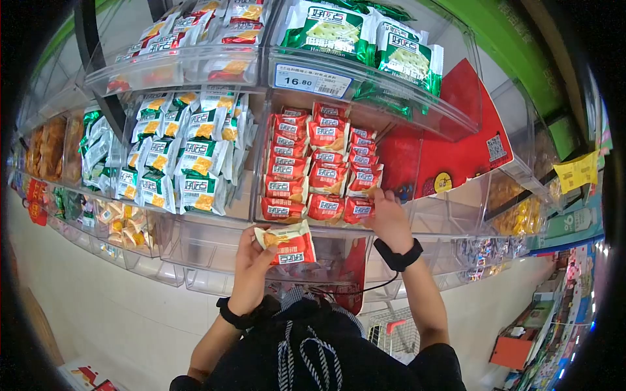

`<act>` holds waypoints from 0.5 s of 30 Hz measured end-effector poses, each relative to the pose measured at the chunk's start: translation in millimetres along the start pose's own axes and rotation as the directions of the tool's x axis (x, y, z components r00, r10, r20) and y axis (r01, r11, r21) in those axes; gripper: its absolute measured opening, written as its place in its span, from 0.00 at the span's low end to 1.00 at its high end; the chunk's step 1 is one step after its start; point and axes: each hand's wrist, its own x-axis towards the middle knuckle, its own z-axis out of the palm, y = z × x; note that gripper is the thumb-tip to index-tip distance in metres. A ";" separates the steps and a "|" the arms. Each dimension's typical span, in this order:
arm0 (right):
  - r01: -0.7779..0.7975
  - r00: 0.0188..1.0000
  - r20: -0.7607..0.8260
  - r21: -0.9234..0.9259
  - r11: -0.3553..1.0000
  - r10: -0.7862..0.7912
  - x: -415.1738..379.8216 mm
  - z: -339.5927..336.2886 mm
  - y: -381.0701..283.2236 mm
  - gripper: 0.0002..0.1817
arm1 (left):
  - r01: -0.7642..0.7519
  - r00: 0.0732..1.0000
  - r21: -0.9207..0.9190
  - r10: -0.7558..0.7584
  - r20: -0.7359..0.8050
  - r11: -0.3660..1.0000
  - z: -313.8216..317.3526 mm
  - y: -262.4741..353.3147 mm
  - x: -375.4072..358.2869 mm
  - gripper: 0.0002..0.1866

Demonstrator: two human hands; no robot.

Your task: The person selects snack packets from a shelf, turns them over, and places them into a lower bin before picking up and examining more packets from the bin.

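My left hand (253, 260) is closed on a red and cream snack packet (295, 244), held just in front of the shelf edge with its printing upside down. My right hand (389, 218) reaches into the clear bin at the front right of the red packets. Its fingers touch a red packet (358, 210) in the front row; whether they grip it is hard to make out. Red packets (326, 171) stand in three columns in this bin, behind a clear front wall. Both wrists wear black bands.
White and green packets (199, 156) fill the bin to the left. Above are green packets (326, 29) and a price label (312, 80). A red board (450, 143) leans at the right. Below stands a shopping cart (394, 329).
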 end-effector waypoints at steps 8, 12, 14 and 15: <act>0.365 0.886 0.000 0.614 0.699 -0.463 -36.1 -37.9 -65.3 0.23 | -0.008 0.991 0.075 -0.002 0.132 0.997 19.4 -1.5 -1.9 0.15; 0.250 0.889 0.084 0.735 0.630 -0.451 -30.9 -36.3 -62.8 0.20 | 0.067 0.983 0.047 -0.074 0.167 0.997 25.4 -2.7 -7.3 0.16; 0.283 0.950 -0.083 0.639 0.715 -0.301 -7.6 -33.6 -43.7 0.20 | 0.069 0.984 0.071 -0.079 0.158 0.995 20.1 -2.5 -10.1 0.15; 0.246 0.960 -0.042 0.593 0.767 -0.275 4.0 -35.4 -33.6 0.20 | 0.071 0.985 0.103 -0.087 0.152 0.992 15.9 -1.9 -10.9 0.15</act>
